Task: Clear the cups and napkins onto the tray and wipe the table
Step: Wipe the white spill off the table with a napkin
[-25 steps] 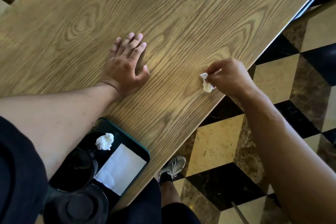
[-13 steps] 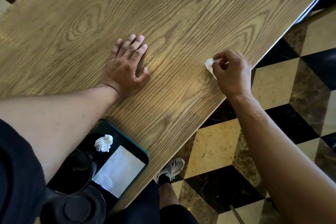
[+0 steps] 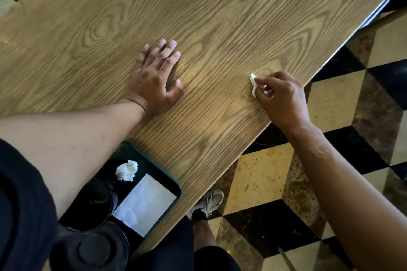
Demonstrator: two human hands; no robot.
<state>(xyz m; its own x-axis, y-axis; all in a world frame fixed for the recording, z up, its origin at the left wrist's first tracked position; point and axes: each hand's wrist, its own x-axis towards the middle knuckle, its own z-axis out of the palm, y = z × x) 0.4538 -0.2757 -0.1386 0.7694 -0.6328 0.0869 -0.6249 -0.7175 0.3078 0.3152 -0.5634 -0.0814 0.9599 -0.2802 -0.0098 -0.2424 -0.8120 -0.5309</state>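
Small white tissue wad [image 3: 253, 84] was pinched in the curled fingers of the right hand [image 3: 280, 100], pressed to the table [image 3: 220, 17] close to its right-hand edge; over the past second the wad had travelled a short way along that edge, away from the tray corner, and the hand had turned from knuckles-forward to fingertips-forward; read as a wiping stroke in progress. Left hand [image 3: 155, 79] lay flat, fingers straight and together, palm down near the middle of the table; unmoved across the second, apparently a brace.

Tray [image 3: 174, 182] sat at the near corner of the table, part-hidden under the left forearm; it carried a crumpled napkin [image 3: 127, 170], a flat napkin [image 3: 145, 204] and two dark cups [image 3: 94, 201], one mouth-up, one nearest the camera showing a round lid or base, cannot tell which; no cups or napkins seen on the rest of the table, so clearing judged done and wiping the remaining step.

Materials: table top a smooth wood-grain surface, glossy, with soft glare patches; tissue thin, soft, creased, little of it showing beyond the fingers; tray dark, teal-rimmed, corners rounded; floor [image 3: 330, 99] polished stone in a black-and-tan cube pattern; a laced shoe [image 3: 208, 202] below the table edge.
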